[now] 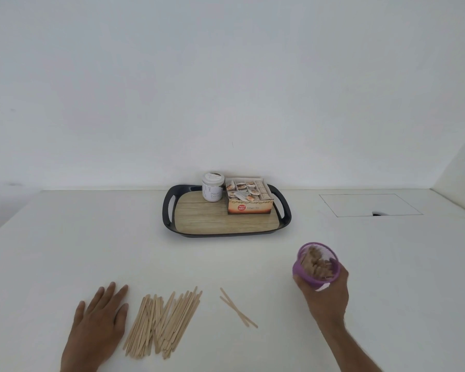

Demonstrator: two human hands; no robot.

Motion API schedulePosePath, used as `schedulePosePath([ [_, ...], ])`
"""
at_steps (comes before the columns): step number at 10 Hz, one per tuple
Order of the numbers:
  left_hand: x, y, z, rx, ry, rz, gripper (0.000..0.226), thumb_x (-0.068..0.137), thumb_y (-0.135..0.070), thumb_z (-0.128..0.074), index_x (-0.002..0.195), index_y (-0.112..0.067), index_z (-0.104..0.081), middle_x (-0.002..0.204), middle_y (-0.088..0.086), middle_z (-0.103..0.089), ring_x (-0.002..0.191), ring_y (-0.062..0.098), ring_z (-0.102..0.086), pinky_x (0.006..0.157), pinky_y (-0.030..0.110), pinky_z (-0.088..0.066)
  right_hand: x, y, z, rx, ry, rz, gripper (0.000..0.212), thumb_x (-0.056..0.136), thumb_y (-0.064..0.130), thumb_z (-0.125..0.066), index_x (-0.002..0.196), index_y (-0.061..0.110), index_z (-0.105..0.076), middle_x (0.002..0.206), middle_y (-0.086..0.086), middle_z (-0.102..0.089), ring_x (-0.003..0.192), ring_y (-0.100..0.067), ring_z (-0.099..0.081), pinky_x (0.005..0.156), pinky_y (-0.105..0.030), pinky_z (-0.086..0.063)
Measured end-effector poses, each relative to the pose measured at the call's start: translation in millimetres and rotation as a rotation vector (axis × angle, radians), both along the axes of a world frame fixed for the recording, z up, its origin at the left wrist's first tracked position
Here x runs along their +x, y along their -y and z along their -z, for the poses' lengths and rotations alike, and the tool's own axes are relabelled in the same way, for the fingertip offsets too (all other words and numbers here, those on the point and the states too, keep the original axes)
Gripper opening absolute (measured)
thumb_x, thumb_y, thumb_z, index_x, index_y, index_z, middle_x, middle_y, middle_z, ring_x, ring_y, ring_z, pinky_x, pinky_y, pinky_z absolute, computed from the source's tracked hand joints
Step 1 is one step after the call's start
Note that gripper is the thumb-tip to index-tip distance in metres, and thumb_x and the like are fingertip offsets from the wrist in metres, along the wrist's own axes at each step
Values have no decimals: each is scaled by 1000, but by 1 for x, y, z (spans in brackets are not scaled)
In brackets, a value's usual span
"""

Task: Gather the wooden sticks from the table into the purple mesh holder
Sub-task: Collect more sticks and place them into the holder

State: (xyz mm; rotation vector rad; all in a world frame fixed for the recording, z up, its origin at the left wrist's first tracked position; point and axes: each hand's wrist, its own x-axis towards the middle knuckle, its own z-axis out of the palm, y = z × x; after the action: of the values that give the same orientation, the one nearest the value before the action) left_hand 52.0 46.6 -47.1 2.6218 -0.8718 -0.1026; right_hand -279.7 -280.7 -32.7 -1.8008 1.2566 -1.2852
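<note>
right hand (326, 294) gripping purple mesh holder (316, 264), fingers wrapping it, seemingly tilted | left hand (98, 326) resting, fingers spread, beside wooden sticks (163, 322) lying on desk (253, 264) | advice: bunch sticks, insert endwise

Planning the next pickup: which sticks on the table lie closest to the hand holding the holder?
The crossed pair of sticks, lying apart, right of the big pile. They are nearest the right hand gripping the purple holder; the pile sits beside the left hand.

pale matt wooden sticks (163, 324), purple mesh holder (304, 273), glossy wood-grain tray (220, 224), smooth matt white table (91, 237).
</note>
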Motion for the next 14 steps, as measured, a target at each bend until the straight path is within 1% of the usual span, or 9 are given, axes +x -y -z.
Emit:
schedulePosePath([
  [3,1,-1,0,12,12,3,53,102,-38,-36,154,-37,-28,164,-10,-21,153,11,-13,125,41,-6,-7,-2,3,-51,-135,-92,87,47,41,-93,119,43,-45,113,20,-57,99,-2,-57,78,-19,-46],
  [4,1,0,0,18,13,9,52,102,-38,-36,154,-37,-28,164,-10,-21,153,11,-13,126,41,-5,-9,-3,3,-16,-104,-55,89,46,41,-94,120,41,-44,113,18,-57,100,-6,-59,78,-22,-46],
  [6,1,-1,0,10,11,6,52,102,-38,-36,153,-37,-29,164,-9,-22,153,11,-14,126,41,-6,-8,-6,5,-17,-163,-96,90,45,44,-93,121,40,-46,112,20,-57,97,0,-57,77,-17,-44],
  [7,0,-1,2,2,4,7,52,102,-38,-36,153,-37,-29,164,-9,-21,153,11,-13,126,41,-6,-7,-5,4,110,-21,-26,91,44,40,-96,120,41,-45,112,17,-61,98,-6,-60,78,-20,-43],
  [9,2,-1,3,7,10,16,52,102,-37,-36,153,-36,-29,164,-8,-22,153,12,-14,125,41,-6,-7,-5,7,203,-44,-61,83,43,37,-96,110,46,-48,103,23,-63,92,4,-60,69,-20,-45],
  [11,3,-1,4,1,13,6,52,102,-39,-35,154,-37,-27,164,-10,-20,153,10,-12,126,41,-5,-9,-4,10,250,-68,-63,79,45,31,-97,108,42,-50,100,22,-64,91,2,-61,65,-16,-43],
  [12,4,-1,6,-3,1,9,52,102,-39,-34,154,-38,-28,164,-10,-20,153,10,-11,126,41,-4,-10,-5,9,269,-79,-66,81,47,32,-97,111,41,-49,101,25,-62,91,0,-61,68,-17,-44],
  [13,8,-4,9,2,-15,22,51,102,-39,-35,153,-37,-29,164,-10,-20,154,10,-11,126,41,-3,-15,-14,13,302,-39,-10,94,51,28,-97,129,27,-45,112,16,-59,102,-11,-57,90,-32,-47],
  [14,13,-4,14,-27,-57,25,49,102,-39,-39,151,-36,-35,163,-9,-24,153,10,-13,125,41,-3,-21,-25,18,233,-16,65,81,58,19,-94,124,21,-48,111,2,-61,99,-19,-59,89,-35,-47],
])
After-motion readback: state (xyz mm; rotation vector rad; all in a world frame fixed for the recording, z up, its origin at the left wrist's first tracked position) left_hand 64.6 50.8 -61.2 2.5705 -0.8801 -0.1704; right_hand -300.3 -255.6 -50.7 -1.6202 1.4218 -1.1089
